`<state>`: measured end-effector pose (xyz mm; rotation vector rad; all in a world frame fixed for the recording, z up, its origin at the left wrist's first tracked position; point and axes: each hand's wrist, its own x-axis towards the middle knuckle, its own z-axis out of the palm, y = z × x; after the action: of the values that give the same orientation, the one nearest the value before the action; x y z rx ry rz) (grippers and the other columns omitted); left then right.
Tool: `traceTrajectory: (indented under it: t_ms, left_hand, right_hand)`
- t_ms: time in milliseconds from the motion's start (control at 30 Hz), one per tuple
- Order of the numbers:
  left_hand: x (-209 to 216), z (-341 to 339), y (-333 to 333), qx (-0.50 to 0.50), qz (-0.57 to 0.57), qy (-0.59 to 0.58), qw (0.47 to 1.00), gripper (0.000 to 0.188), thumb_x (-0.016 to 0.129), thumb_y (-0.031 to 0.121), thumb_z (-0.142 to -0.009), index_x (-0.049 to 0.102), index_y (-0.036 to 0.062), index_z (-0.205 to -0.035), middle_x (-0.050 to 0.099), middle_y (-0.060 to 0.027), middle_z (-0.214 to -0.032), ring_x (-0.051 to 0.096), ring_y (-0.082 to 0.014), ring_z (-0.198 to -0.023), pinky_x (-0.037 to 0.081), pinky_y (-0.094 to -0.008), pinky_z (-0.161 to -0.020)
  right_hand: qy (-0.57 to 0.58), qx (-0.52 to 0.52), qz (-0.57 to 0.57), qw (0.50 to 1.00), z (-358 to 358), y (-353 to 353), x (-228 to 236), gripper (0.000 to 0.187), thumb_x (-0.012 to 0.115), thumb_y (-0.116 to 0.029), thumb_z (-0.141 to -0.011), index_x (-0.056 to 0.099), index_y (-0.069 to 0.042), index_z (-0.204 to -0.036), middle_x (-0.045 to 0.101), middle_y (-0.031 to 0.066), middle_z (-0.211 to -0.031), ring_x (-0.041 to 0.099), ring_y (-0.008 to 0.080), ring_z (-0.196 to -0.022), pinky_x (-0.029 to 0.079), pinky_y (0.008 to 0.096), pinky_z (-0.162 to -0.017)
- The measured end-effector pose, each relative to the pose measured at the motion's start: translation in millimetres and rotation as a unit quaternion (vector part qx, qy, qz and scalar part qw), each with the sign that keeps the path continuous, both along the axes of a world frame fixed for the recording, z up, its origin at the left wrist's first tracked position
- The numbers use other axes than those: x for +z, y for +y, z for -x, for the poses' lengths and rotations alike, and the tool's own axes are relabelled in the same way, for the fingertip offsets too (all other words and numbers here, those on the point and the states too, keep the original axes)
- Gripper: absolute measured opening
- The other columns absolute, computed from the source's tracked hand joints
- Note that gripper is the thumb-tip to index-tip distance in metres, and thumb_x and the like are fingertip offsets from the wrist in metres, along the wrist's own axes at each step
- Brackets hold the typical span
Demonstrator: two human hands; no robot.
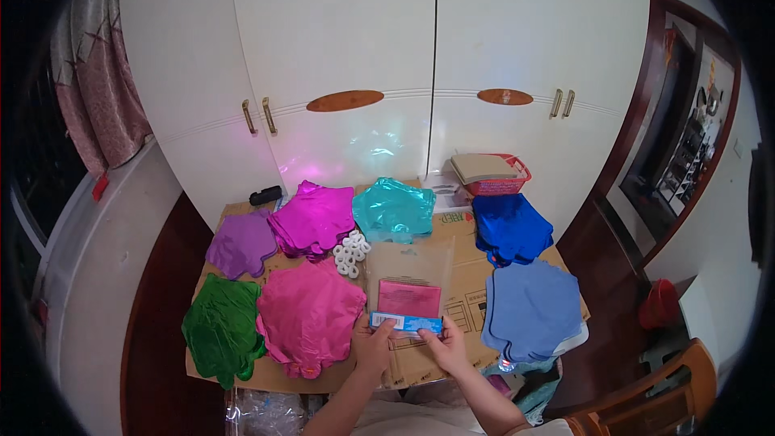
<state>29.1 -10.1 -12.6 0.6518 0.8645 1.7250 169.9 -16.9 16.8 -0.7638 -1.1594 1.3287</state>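
Note:
Between my left hand (pixel 374 349) and my right hand (pixel 446 350) is a clear plastic bag (pixel 412 261) with a blue-and-white strip (pixel 418 324) along its near end. My thumbs press on that strip, and the other fingers are mostly hidden underneath. A flat pink piece (pixel 409 299) shows through the bag just beyond the strip. Beside my left hand lies a stack of shiny pink flat foil pieces (pixel 311 315). Small white rings (pixel 351 253) are heaped beyond it.
Cardboard (pixel 454 254) covers the table. Around it lie foil stacks: green (pixel 222 327), purple (pixel 240 244), magenta (pixel 315 218), teal (pixel 394 208) and blue (pixel 513 228). A grey-blue stack (pixel 533 309) sits at right. Behind stand a red basket (pixel 500 186) and white cabinets (pixel 347 32); a wooden chair (pixel 670 387) is near right.

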Motion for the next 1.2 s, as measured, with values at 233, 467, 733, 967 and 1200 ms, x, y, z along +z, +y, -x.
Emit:
traceTrajectory:
  t_ms: [233, 467, 733, 967, 1200]
  left_hand:
    - [-7.4, 0.6, -4.7, -0.005, 0.025, 0.021, 0.999, 0.015, 0.058, -0.001, -0.080, 0.057, 0.0060, -0.093, 0.062, -0.0037, -0.081, 0.059, -0.0129, -0.063, 0.049, -0.0280, -0.054]
    - [-1.1, -4.7, -10.7, -0.055, -0.024, -0.078, 0.995, 0.022, 0.055, 0.001, -0.083, 0.052, 0.0067, -0.103, 0.060, -0.0037, -0.094, 0.059, -0.0135, -0.077, 0.048, -0.0276, -0.063]
    - [-6.9, 4.4, -12.7, -0.103, -0.035, -0.136, 0.985, 0.026, 0.056, -0.001, -0.082, 0.051, 0.0074, -0.105, 0.060, -0.0049, -0.096, 0.059, -0.0169, -0.080, 0.048, -0.0313, -0.063]
    - [-9.2, 6.1, -14.8, -0.095, -0.028, -0.178, 0.979, 0.026, 0.054, -0.003, -0.081, 0.051, 0.0062, -0.105, 0.059, -0.0071, -0.096, 0.059, -0.0200, -0.081, 0.048, -0.0366, -0.066]
    - [0.2, 5.4, -17.5, -0.061, -0.046, -0.111, 0.991, 0.017, 0.053, -0.006, -0.081, 0.057, 0.0016, -0.096, 0.062, -0.0070, -0.091, 0.059, -0.0145, -0.077, 0.049, -0.0302, -0.069]
  right_hand:
    - [0.030, -0.017, 0.006, 0.999, 1.8, 0.9, -10.9, 0.020, 0.060, -0.001, -0.082, 0.051, -0.002, -0.099, 0.060, 0.0028, -0.088, 0.055, 0.0071, -0.077, 0.044, 0.0216, -0.070]
    - [0.063, -0.042, 0.004, 0.997, 2.5, 3.3, -22.4, 0.019, 0.058, -0.001, -0.083, 0.049, -0.003, -0.099, 0.060, 0.0031, -0.089, 0.055, 0.0070, -0.076, 0.044, 0.0213, -0.070]
    - [0.066, 0.047, 0.060, 0.995, -4.3, -1.6, -9.7, 0.011, 0.054, -0.005, -0.086, 0.049, -0.004, -0.095, 0.059, 0.0030, -0.089, 0.054, 0.0081, -0.081, 0.044, 0.0238, -0.074]
    - [0.194, 0.130, 0.116, 0.965, -17.2, 4.3, -33.4, 0.005, 0.058, -0.001, -0.083, 0.054, -0.005, -0.084, 0.060, 0.0025, -0.079, 0.055, 0.0094, -0.071, 0.045, 0.0237, -0.068]
    - [0.031, 0.045, 0.105, 0.993, -12.2, 0.4, -28.3, 0.007, 0.061, 0.000, -0.081, 0.058, -0.004, -0.085, 0.061, 0.0013, -0.081, 0.055, 0.0061, -0.074, 0.044, 0.0210, -0.067]
